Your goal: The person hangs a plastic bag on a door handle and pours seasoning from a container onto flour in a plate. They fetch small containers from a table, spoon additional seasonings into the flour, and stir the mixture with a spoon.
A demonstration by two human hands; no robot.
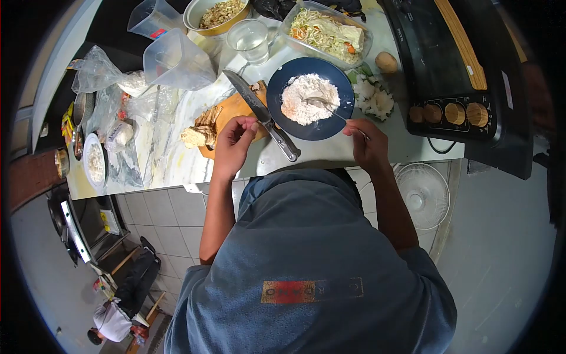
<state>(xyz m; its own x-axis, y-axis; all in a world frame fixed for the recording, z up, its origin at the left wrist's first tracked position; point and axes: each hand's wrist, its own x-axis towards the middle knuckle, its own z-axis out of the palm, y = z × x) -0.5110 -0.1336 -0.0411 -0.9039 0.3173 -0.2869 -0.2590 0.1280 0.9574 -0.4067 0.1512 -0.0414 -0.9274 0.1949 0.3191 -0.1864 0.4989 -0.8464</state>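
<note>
My right hand (pixel 369 144) grips the handle of a metal spoon (pixel 321 102), whose bowl rests in white flour (pixel 309 85). A small orange-brown patch of powder shows in the flour, on a dark blue plate (pixel 309 134). My left hand (pixel 234 144) is closed in a pinch over the wooden cutting board (pixel 233 109); whatever is between the fingertips is too small to make out. Beside it a large kitchen knife (pixel 259 109) lies across the board, its handle on the counter. Sliced pale brown food (pixel 200 135) sits at the board's left edge.
Behind the plate stand a container of shredded vegetables (pixel 324 35), a cup of water (pixel 250 44) and a bowl of chopped food (pixel 218 15). An egg (pixel 386 62) lies near the black oven (pixel 454 76). Plastic bags (pixel 121 133) and a flour-filled dish (pixel 94 159) are left.
</note>
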